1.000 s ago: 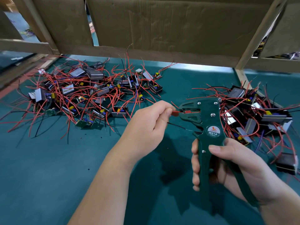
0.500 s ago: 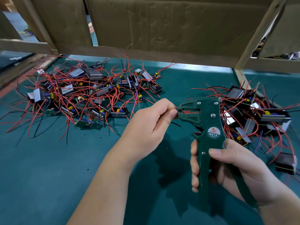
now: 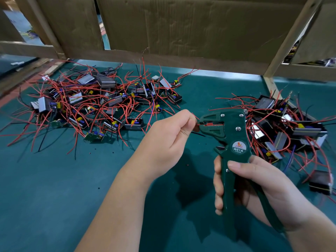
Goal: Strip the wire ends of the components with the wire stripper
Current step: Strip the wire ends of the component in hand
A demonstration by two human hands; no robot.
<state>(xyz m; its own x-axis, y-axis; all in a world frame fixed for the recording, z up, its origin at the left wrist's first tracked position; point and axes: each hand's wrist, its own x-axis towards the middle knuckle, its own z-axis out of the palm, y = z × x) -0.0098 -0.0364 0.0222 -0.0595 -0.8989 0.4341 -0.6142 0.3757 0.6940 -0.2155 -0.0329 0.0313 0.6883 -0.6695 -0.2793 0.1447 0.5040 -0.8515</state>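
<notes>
The dark green wire stripper is held upright above the green counter, with its head turned to the left. Its two handles are gripped by the right hand. That hand's fingers are curled round the left handle, the thumb is laid across the front just below the round label, and the other handle is lodged in the palm. The handles are seen standing apart.

Just left of the stripper's head, the left hand is clenched, and a thin red wire is pinched between its thumb and forefinger. The wire end is led into the jaws, where red is seen. Whether the jaws are fully closed on it cannot be told.

A large pile of components, tangled in red and black wires, is spread on the counter well left of the stripper and beyond it. A smaller pile is heaped just right of its head, and a single black component is laid right of its handles. Cardboard panels are propped in a wooden frame beyond the stripper
</notes>
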